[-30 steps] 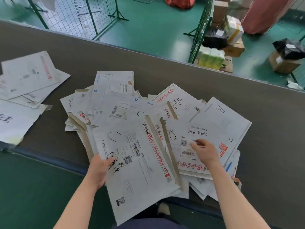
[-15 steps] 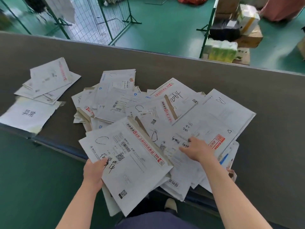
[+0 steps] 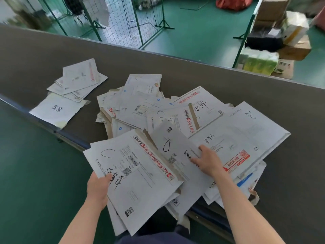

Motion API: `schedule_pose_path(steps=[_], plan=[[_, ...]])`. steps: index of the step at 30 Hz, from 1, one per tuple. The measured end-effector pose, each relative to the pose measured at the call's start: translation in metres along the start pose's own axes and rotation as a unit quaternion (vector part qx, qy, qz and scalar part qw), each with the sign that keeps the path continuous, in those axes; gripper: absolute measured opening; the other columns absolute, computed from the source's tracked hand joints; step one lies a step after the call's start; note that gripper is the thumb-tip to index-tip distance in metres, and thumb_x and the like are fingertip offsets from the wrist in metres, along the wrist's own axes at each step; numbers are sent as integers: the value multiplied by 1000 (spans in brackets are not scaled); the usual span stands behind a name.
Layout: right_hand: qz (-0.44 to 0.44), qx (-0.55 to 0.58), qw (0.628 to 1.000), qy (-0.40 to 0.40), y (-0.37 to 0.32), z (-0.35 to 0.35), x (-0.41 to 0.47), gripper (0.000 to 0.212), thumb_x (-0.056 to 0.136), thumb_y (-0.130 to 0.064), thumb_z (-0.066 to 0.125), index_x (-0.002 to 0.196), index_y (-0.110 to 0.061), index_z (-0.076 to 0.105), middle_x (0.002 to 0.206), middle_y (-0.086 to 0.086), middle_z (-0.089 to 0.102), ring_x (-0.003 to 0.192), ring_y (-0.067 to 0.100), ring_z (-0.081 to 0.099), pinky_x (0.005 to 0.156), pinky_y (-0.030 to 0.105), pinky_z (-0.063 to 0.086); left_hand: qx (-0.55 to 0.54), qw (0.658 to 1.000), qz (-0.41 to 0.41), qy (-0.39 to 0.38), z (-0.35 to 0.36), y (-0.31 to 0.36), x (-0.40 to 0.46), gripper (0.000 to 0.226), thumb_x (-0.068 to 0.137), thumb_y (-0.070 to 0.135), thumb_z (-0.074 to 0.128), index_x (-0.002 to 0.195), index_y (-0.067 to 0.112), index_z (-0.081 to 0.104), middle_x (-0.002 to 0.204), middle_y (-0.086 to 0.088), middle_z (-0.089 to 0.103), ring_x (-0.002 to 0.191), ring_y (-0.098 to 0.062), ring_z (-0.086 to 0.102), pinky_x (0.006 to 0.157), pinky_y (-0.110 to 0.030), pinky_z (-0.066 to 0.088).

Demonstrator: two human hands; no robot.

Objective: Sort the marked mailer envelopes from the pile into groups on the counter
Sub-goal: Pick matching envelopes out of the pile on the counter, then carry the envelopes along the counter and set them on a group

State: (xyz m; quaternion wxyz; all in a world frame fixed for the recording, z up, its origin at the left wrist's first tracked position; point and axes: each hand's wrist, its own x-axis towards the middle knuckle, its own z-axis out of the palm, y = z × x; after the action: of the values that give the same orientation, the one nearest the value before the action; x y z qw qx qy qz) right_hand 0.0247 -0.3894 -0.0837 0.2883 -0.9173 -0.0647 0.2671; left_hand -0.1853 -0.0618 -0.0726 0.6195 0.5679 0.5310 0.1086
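Envelopes marked C gathered in the left hand

Table (image 3: 202, 74), dark and long, runs across the view and carries everything. Pile of mailer envelopes (image 3: 184, 117) sprawls over its near middle, white card with red print strips, shipping labels and hand-drawn marks: a C, a "2094", a looped mark. A second, smaller group of sorted envelopes (image 3: 77, 81) lies well apart to the left, and since a second ago the view has swung so more of it shows.

C-marked envelope (image 3: 139, 173) tops a small stack that juts past the near table edge; over the last second it has slid left and clear of the pile. The left hand (image 3: 97, 188) grips that stack at its lower left corner, thumb on top and fingers underneath. Beside it, the loop-marked envelope (image 3: 173, 148) now lies more exposed, with the right hand (image 3: 208, 160) resting on it, fingers curled down on the paper; whether they pinch an edge I cannot tell.

My reading: one letter group is being collected in hand, and most of the pile remains unsorted.
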Motion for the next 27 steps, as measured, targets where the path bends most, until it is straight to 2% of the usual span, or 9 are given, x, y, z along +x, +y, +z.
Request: schedule_pose_path(steps=[2,5,8,12,14,16,19,21,27], plan=[[-48,45,998,-3,-13,-5,-4,19,94,-33,70,96,-28,53,92,-6,65,87,21,63,77,37,51,-7,999,16,33,-16,4,4,31,98,-3,58,124,11,64,117,-11,71,104,-37,69,84,-52,58],[-93,162,982,25,-46,-18,-11,6,100,-23,65,101,-25,59,98,-7,69,88,16,66,69,26,48,-16,994,38,101,-43,9,10,27,95,-2,61,118,12,66,115,-10,71,103,-35,69,85,-48,57],[-118,238,958,104,-94,-17,-14,10,103,-20,60,107,-29,61,97,-14,70,85,7,67,70,19,53,-34,986,47,156,-77,9,12,27,94,-1,62,116,14,67,112,-7,71,101,-33,68,88,-47,57],[-177,279,919,215,-158,1,-16,13,102,-13,58,111,-20,65,87,-12,67,81,12,65,63,9,43,-60,984,33,165,-113,-4,16,27,93,3,62,110,24,68,109,-2,72,99,-31,70,86,-49,59],[-206,287,905,239,-202,19,-20,12,102,-12,58,111,-19,64,82,-12,65,72,1,61,60,6,40,-60,985,34,158,-136,-9,21,29,93,3,62,113,23,68,105,0,73,96,-28,71,80,-43,60],[-215,310,901,213,-246,45,-29,12,102,-14,58,110,-23,61,83,-11,67,70,0,60,58,7,41,-96,984,34,147,-161,-11,28,31,93,0,62,116,20,69,105,0,75,94,-26,72,78,-40,59],[-189,367,902,129,-304,95,-37,11,102,-18,59,101,-29,61,91,-7,72,76,12,65,61,24,48,-163,978,34,127,-202,-7,42,32,93,-2,62,115,20,70,112,-6,76,101,-33,73,85,-53,60],[-182,379,905,66,-344,140,-47,12,102,-17,59,100,-29,61,95,-8,72,79,10,68,59,21,50,-211,970,49,109,-243,-3,52,33,96,-4,58,120,16,68,116,-11,75,105,-38,72,87,-61,59],[-164,263,945,-104,-409,254,-71,12,99,-16,65,109,-23,66,96,0,77,78,16,75,63,30,59,-302,946,96,72,-357,10,67,34,101,-4,50,133,6,60,125,-20,70,113,-42,68,94,-61,55]])
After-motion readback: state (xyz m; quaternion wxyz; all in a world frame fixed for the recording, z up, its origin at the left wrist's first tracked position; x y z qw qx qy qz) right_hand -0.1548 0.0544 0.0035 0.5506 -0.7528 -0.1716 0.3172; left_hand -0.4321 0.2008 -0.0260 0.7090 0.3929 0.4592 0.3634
